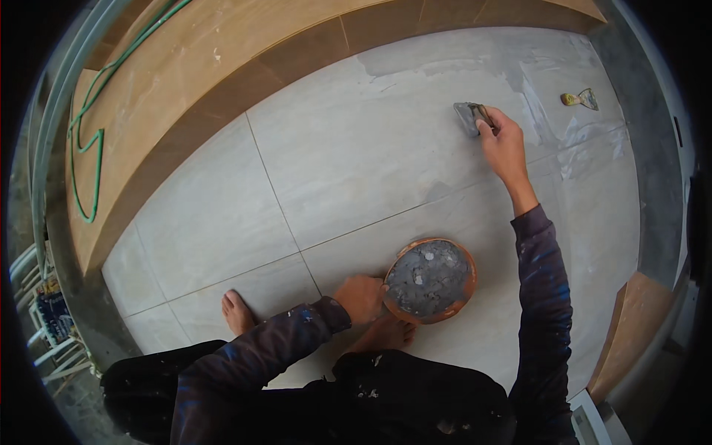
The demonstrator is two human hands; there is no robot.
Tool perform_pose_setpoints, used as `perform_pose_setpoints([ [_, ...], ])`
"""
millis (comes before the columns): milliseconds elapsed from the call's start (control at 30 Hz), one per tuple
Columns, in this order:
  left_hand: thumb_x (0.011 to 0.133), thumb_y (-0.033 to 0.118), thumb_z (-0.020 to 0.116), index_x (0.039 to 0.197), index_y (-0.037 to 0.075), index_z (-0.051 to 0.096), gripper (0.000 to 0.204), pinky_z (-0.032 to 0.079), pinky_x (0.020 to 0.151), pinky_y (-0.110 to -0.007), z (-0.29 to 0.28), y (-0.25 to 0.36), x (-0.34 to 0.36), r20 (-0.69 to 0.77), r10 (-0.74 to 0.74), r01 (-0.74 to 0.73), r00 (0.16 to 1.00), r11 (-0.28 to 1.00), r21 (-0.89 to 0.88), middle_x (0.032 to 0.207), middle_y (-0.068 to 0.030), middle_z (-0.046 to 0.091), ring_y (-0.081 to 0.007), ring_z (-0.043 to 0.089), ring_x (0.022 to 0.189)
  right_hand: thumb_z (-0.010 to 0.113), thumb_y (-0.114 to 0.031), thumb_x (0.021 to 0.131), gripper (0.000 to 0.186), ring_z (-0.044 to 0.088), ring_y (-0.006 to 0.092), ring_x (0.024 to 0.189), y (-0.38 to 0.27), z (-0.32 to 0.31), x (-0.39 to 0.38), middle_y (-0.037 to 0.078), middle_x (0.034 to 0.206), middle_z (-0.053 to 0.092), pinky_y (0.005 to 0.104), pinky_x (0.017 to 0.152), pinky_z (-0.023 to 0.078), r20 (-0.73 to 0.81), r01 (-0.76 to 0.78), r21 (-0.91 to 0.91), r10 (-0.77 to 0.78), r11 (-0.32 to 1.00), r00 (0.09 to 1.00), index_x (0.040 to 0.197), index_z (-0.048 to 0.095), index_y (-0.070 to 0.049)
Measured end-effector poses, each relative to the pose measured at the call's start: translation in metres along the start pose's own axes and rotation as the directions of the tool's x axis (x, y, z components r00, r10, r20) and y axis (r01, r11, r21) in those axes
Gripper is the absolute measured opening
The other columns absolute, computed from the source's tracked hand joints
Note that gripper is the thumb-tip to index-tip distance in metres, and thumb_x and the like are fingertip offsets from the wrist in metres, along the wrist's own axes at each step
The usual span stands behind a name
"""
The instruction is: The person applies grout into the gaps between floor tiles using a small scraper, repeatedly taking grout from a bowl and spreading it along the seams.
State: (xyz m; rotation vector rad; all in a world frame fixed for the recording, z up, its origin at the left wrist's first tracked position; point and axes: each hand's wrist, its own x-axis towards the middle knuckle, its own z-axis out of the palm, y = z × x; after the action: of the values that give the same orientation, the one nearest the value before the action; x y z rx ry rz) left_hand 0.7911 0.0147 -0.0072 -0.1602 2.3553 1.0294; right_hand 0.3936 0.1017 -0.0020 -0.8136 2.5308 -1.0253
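My left hand [361, 299] is closed on the left rim of an orange bowl [473, 285], just above the tiled floor near my foot. Lumpy grey grout [429, 276] with a few pale bits fills the bowl. My right hand [504, 144] is stretched far forward and grips a putty knife [467, 119]. Its blade is smeared grey and is at the tile surface; I cannot tell whether it touches. The fingers cover most of its handle.
Large pale tiles [356, 156] meet at thin dark joints, with grey smears at the far right. A second scraper [580, 99] lies there. Tan steps [297, 44] curve along the back and left, with a green hose [96, 170] on them. My bare feet [237, 314] are on the tiles.
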Motion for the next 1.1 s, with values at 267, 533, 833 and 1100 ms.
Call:
perform_pose_setpoints([
  [267,0.106,0.025,0.049,0.089,-0.002,0.064,0.035,0.053,0.08,-0.054,-0.035,-0.027,-0.033,0.04,-0.061,0.067,0.997,0.98,-0.188,0.084,-0.021,0.067,-0.0422,0.069,0.076,0.069,-0.006,0.095,0.025,0.071,0.0122,0.085,0.016,-0.027,-0.121,0.01,0.097,0.078,0.0289,0.079,0.055,-0.073,-0.309,0.27,0.34,0.912,0.938,0.118,0.074,0.003],
  [533,0.107,0.024,0.047,0.097,-0.003,0.065,0.034,0.054,0.084,-0.052,-0.137,-0.101,-0.133,0.349,-0.426,0.523,0.835,0.812,-0.259,0.088,-0.0219,0.065,-0.0364,0.071,0.082,0.075,0.001,0.082,0.033,0.067,0.0308,0.107,-0.052,0.033,-0.134,0.01,0.113,0.074,0.0408,0.089,0.056,-0.113,0.299,-0.244,-0.333,0.923,0.936,0.115,0.074,-0.001],
  [833,0.112,0.026,0.042,0.109,-0.007,0.06,0.038,0.064,0.063,-0.037,-0.186,-0.241,-0.234,0.382,-0.58,0.69,0.72,0.656,-0.306,0.099,-0.0168,0.066,-0.0259,0.078,0.08,0.079,-0.001,0.078,0.03,0.067,0.0195,0.104,-0.067,0.059,-0.21,0.001,0.118,0.074,0.037,0.089,0.049,0.296,0.541,-0.321,-0.46,0.778,0.837,0.108,0.075,-0.008],
  [1100,0.112,0.027,0.04,0.122,-0.006,0.06,0.039,0.064,0.058,-0.035,-0.162,-0.303,-0.256,0.368,-0.656,0.751,0.659,0.602,-0.272,0.098,-0.0128,0.066,-0.0255,0.078,0.077,0.07,-0.001,0.088,0.033,0.066,0.0349,0.099,-0.012,0.034,-0.151,0.014,0.112,0.074,0.0452,0.088,0.052,-0.134,0.034,-0.499,-0.116,0.866,0.984,0.121,0.07,0.0],
])
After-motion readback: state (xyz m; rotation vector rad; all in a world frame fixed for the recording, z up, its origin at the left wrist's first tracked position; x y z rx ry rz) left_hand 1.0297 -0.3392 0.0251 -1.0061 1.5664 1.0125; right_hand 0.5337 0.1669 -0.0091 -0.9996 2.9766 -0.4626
